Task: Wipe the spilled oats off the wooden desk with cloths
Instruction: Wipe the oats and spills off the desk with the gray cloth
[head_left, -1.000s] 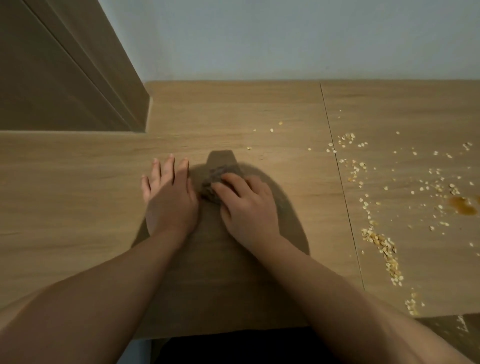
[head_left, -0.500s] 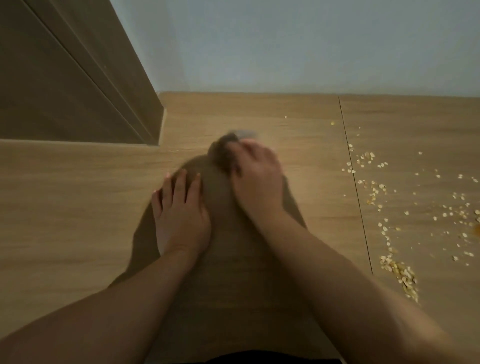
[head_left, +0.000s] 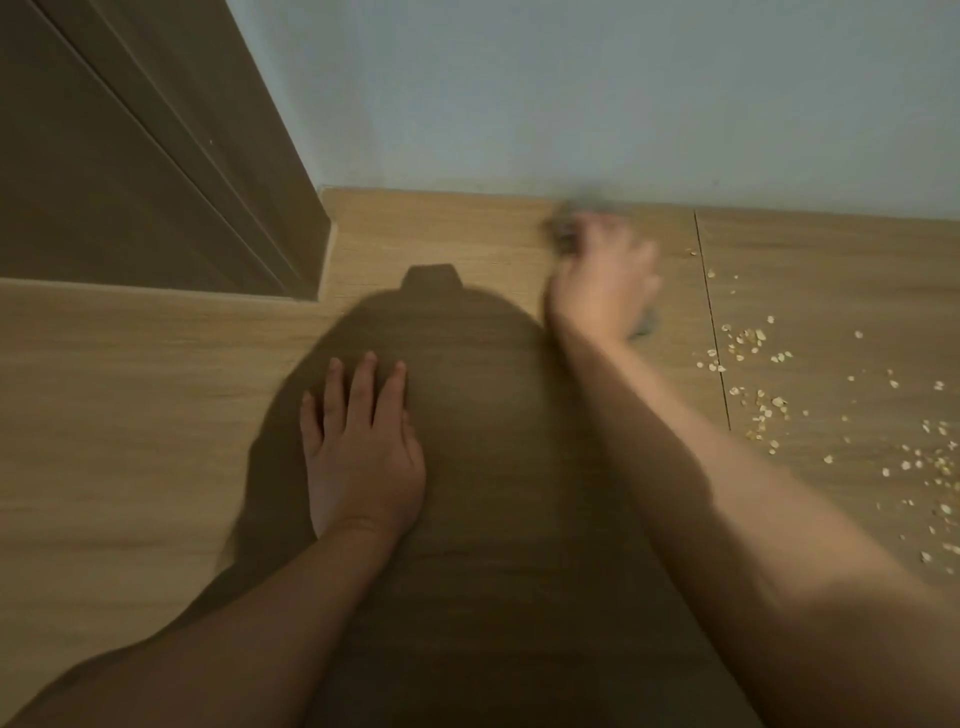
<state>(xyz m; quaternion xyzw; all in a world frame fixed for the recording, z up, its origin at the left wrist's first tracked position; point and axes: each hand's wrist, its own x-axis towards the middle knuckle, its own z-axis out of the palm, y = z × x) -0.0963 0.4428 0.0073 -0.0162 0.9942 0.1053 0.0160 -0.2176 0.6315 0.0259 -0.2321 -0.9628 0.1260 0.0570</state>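
A pale wooden desk (head_left: 130, 415) runs up to a blue-grey wall (head_left: 571, 93), and a dark brown panel (head_left: 130, 156) fills the upper left, its corner standing on the desk's back edge. A thin dark seam (head_left: 714, 332) crosses the desktop on the right. Beyond that seam lie the spilled oats (head_left: 753, 400), scattered in loose patches down toward the right edge of the view, where the spill is cut off, with a stray flake or two close to the seam's far end. A broad shadow (head_left: 467, 364) of the person's head and shoulders darkens the middle of the desk and dims the grain there. Both forearms reach in from the bottom and cover much of the near desktop. The right hand (head_left: 602, 280) is up near the wall, just left of the seam, and is badly smeared by motion. A dark grey cloth (head_left: 563, 223) shows as a blur past its fingertips and again at its outer edge; the rest lies hidden beneath the palm. As far as the blur allows, the fingers are bent down over the cloth and gripping it against the desk. The left hand (head_left: 361, 457) lies palm down in the shadow, its fingers (head_left: 363, 384) straight and slightly spread, flat on the bare wood and holding nothing.
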